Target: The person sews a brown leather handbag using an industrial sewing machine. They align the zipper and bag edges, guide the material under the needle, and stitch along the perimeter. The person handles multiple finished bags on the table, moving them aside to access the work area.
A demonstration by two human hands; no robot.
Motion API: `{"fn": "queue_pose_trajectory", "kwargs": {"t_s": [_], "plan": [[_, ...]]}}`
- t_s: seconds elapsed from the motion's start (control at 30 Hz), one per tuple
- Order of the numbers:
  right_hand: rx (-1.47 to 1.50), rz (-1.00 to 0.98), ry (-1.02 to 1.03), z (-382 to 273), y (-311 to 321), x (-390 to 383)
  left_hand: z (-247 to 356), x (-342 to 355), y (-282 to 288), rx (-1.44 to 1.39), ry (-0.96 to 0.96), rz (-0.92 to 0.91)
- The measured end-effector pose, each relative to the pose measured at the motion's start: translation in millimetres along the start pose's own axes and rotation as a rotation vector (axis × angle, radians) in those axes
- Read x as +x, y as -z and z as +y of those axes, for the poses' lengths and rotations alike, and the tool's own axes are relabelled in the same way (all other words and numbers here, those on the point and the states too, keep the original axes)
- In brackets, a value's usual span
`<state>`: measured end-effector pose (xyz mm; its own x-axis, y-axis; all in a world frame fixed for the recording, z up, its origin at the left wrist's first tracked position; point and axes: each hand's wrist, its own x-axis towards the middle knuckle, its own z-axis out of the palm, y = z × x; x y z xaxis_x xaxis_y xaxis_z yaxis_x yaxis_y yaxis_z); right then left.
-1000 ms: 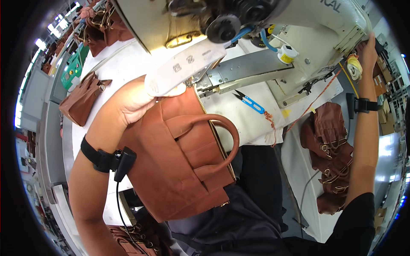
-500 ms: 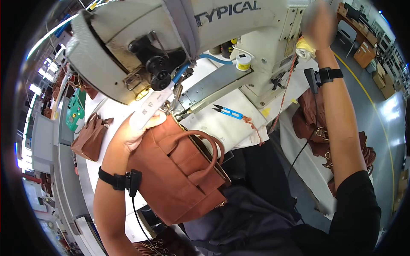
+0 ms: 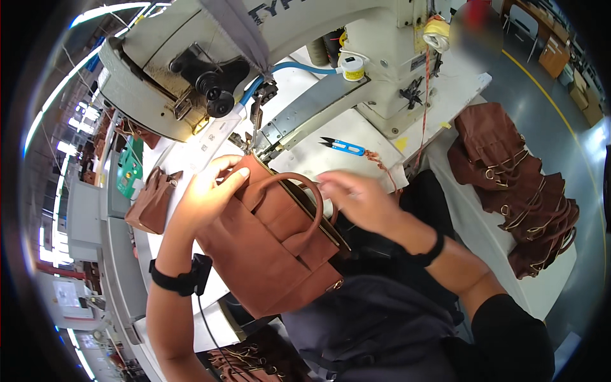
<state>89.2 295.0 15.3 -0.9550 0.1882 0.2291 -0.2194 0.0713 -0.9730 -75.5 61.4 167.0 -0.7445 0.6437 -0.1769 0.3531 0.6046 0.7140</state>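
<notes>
My left hand (image 3: 213, 191) is closed on the upper left part of a brown leather handbag (image 3: 258, 267), whose top edge, lined with an open zipper, lies by the needle area of a large pale sewing machine (image 3: 143, 86). My right hand (image 3: 356, 200) is slightly blurred, fingertips loosely extended at the bag's looped handles; whether they touch them is unclear. Blue-handled thread snips (image 3: 347, 148) with tangled orange thread lie on the white pad beyond.
A pile of brown bags (image 3: 522, 210) fills a white surface at my right; another bag (image 3: 147, 207) sits at left beside a green control box (image 3: 130, 165). A small white pot (image 3: 352, 69) is on the machine. Farther right are a chair and wooden cabinet (image 3: 552, 60).
My right hand has come down from the machine's upper right end to the bag's handles. My left hand stays on the bag. The view has shifted, showing more of the machine's body.
</notes>
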Motion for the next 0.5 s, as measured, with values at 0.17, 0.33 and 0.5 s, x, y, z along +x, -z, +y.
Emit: {"fn": "queue_pose_trajectory", "kwargs": {"t_s": [0.17, 0.33, 0.5], "plan": [[0.379, -0.192, -0.172, -16.4, -47.7, 22.7, -18.6, 8.3, -0.4, -0.216, 0.003, -0.077], [0.477, -0.081, -0.119, -28.2, -73.0, 25.9, -5.8, 8.1, -5.8, -0.352, 0.074, -0.095], [0.359, -0.020, -0.132, -41.6, -72.0, 27.8, -23.3, 12.8, -7.9, -0.469, 0.152, 0.001]]}}
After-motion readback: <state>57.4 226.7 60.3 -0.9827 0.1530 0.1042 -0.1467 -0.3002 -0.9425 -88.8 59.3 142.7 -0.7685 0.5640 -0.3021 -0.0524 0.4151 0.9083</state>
